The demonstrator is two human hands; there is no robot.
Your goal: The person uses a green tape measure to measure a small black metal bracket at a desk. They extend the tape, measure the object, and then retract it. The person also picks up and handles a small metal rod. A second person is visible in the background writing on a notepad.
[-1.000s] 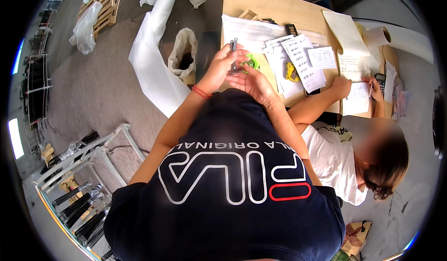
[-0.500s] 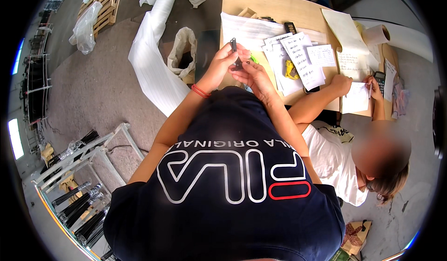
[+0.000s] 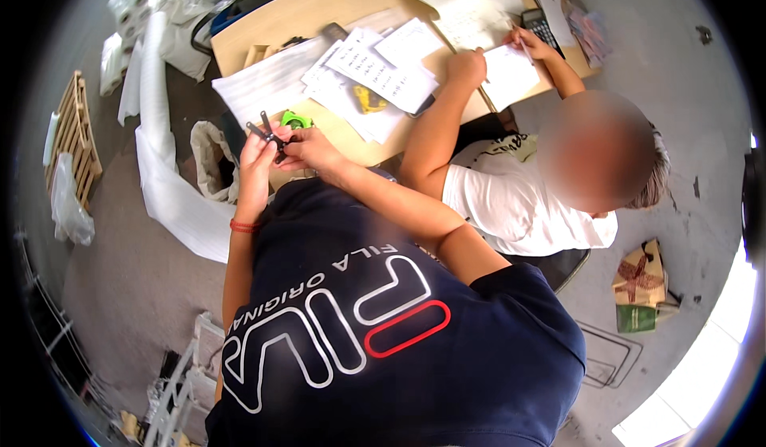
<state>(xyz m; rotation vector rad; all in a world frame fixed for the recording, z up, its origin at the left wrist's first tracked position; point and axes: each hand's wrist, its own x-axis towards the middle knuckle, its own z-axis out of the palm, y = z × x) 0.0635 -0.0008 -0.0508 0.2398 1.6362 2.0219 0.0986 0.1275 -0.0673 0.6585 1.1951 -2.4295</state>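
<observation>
Close to the table's near edge, my left hand (image 3: 257,160) is closed around some small black parts (image 3: 264,128). Two narrow dark prongs with rounded ends stick up from its fingers; their exact kind is unclear. My right hand (image 3: 316,152) pinches the lower end of the same black parts, its fingertips meeting the left ones. Just beyond the fingers sits a bright green tape measure (image 3: 296,120). Handwritten paper sheets (image 3: 375,64) overlap on the table (image 3: 263,28), with a small yellow object (image 3: 369,99) on top of them.
At my right, a person in a white shirt (image 3: 527,196) holds a pen over an open notebook (image 3: 511,76), near a calculator (image 3: 538,26). An open white sack (image 3: 211,160) and a long white foam roll (image 3: 155,152) are left of the table. A pallet (image 3: 76,128) stands farther left.
The view has swung to the right, so the table and my hands appear farther left. The black parts now show two spread prongs instead of one upright piece. Both hands still hold them.
</observation>
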